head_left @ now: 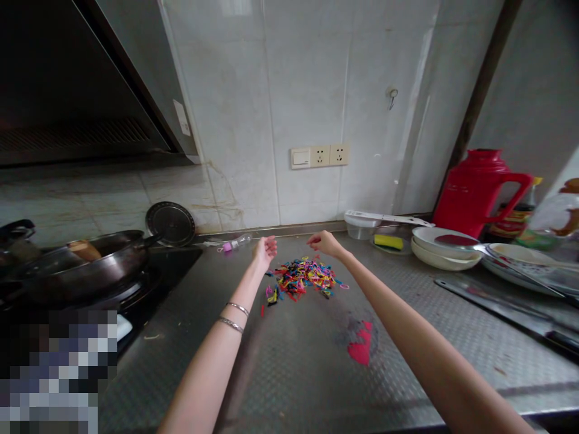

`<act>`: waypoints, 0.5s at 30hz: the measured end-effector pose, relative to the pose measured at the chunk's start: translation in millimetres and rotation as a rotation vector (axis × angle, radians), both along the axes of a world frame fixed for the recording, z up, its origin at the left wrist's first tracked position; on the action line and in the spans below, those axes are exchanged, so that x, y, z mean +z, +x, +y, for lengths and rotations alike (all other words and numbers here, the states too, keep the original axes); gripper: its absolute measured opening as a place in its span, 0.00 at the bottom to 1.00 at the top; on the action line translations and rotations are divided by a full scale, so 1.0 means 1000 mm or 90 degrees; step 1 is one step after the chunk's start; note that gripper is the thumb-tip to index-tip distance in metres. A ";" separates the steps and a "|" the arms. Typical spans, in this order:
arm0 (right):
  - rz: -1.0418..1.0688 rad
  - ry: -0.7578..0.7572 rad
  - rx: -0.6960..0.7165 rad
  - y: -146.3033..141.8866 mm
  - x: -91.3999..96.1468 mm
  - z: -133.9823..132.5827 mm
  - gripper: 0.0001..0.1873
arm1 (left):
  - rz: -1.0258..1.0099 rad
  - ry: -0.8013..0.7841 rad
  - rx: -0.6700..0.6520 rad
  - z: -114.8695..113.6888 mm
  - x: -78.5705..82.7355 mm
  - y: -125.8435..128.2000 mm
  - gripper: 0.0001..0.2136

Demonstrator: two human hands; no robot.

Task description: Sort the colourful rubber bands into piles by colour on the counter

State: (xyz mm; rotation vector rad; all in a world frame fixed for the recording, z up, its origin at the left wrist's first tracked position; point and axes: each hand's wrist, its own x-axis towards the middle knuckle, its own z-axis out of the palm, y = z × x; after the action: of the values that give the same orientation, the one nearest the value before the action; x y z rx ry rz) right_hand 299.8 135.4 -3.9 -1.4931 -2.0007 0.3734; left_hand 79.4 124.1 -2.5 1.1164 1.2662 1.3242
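And here's the left hand (266,249) with fingers loosely parted, the right hand (326,243) pinched, any hold impossible to tell, both near the bands (307,278) heaped mid-table (280,361), bottle (240,242) far left, sponge (388,242) far right!

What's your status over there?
Left hand, right hand: near colourful bands, grip unclear. Bands heaped on counter. Small bottle left of left hand, outside the heap.

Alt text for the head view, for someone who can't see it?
A person's bare left hand and right hand are held out near a heap of small multicoloured rubber bands on a textured metal countertop. A metal pan sits on the stove at left; white bowls and a red thermos stand at right.
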 end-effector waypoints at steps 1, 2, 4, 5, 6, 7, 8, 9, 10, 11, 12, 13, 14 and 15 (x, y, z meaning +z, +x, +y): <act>-0.007 0.005 -0.017 0.002 -0.002 0.002 0.14 | 0.038 -0.006 -0.005 0.003 0.000 0.001 0.17; -0.019 0.010 -0.034 0.004 -0.005 0.004 0.14 | 0.088 -0.002 -0.018 0.005 0.000 0.002 0.17; -0.059 0.010 -0.062 0.009 -0.012 0.009 0.15 | 0.226 0.027 -0.048 0.011 0.001 0.005 0.14; -0.080 0.005 -0.071 0.011 -0.015 0.012 0.16 | 0.315 0.040 -0.070 0.014 0.001 0.006 0.13; -0.100 -0.003 -0.076 0.013 -0.019 0.015 0.17 | 0.412 0.048 -0.101 0.016 0.003 0.005 0.11; -0.116 -0.011 -0.078 0.015 -0.022 0.018 0.18 | 0.508 0.051 -0.142 0.017 0.005 0.003 0.10; -0.126 -0.019 -0.079 0.016 -0.026 0.021 0.19 | 0.600 0.051 -0.190 0.018 0.008 -0.001 0.08; -0.131 -0.026 -0.081 0.018 -0.030 0.024 0.20 | 0.682 0.049 -0.241 0.018 0.011 -0.005 0.07; -0.133 -0.033 -0.083 0.019 -0.033 0.027 0.20 | 0.749 0.047 -0.285 0.017 0.013 -0.011 0.06; -0.135 -0.040 -0.086 0.020 -0.036 0.030 0.20 | 0.798 0.030 -0.327 0.015 0.015 -0.018 0.05; -0.136 -0.048 -0.091 0.021 -0.039 0.033 0.20 | 0.827 -0.005 -0.372 0.012 0.016 -0.024 0.04; -0.136 -0.056 -0.096 0.021 -0.042 0.035 0.19 | 0.834 -0.057 -0.423 0.008 0.016 -0.031 0.04; -0.134 -0.064 -0.102 0.021 -0.045 0.037 0.19 | 0.826 -0.116 -0.474 0.003 0.016 -0.037 0.05; -0.132 -0.072 -0.109 0.020 -0.047 0.038 0.19 | 0.811 -0.174 -0.519 -0.003 0.015 -0.042 0.07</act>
State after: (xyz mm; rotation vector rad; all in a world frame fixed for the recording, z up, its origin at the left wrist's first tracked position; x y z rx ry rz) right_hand 320.0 173.3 -51.2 -1.8233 -2.0171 0.2731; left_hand 36.9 121.5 12.8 2.0510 1.4499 -0.3001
